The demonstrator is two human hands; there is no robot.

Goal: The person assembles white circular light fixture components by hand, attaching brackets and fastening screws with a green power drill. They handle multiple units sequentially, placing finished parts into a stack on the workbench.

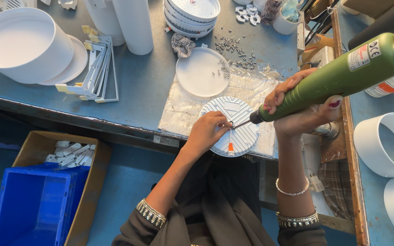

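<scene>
A round white ribbed plate with a small orange tab lies on a foil sheet at the near edge of the blue surface. The left hand rests on the plate, its fingers pinched together at the driver's tip. The right hand has its fingers wrapped tight around a green electric screwdriver, angled down onto the plate.

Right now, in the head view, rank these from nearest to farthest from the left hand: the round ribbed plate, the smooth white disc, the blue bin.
1. Round ribbed plate: under the left hand, touching it.
2. Smooth white disc: on the table beyond the hand.
3. Blue bin: far left, below the table edge.
</scene>
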